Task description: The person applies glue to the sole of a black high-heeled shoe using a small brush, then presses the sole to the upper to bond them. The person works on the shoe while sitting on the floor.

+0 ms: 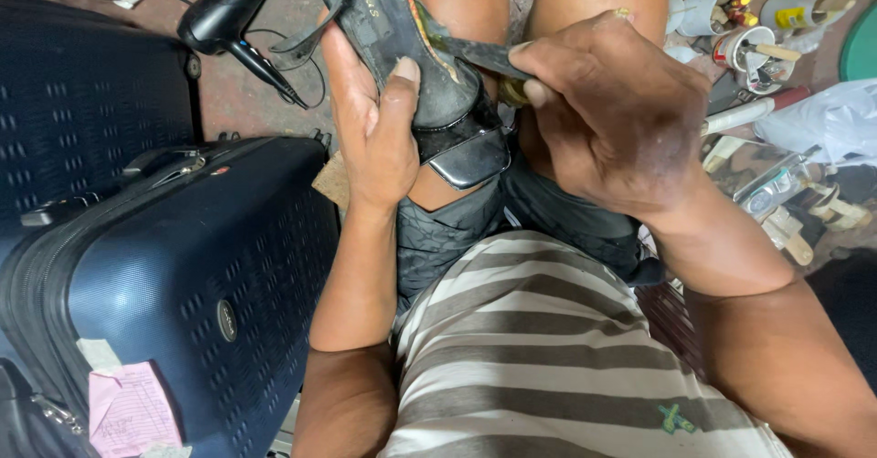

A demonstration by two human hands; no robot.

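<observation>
Above the striped shirt [539,348], the black shoe [429,65] rests sole-up on the knees. The left hand [375,129] clamps its heel end; the right hand [603,111] pinches a thin blade [480,53] in the sole seam. Best kept shallow, prying away from the thumb.

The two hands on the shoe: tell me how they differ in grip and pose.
The left hand wraps the black shoe from the side, thumb pressed on its inner sole, steadying it. The right hand pinches a thin dark blade between fingertips, its tip at the shoe's insole edge. The left hand shows its palm side; the right hand shows its back. Both work above the knees.
</observation>
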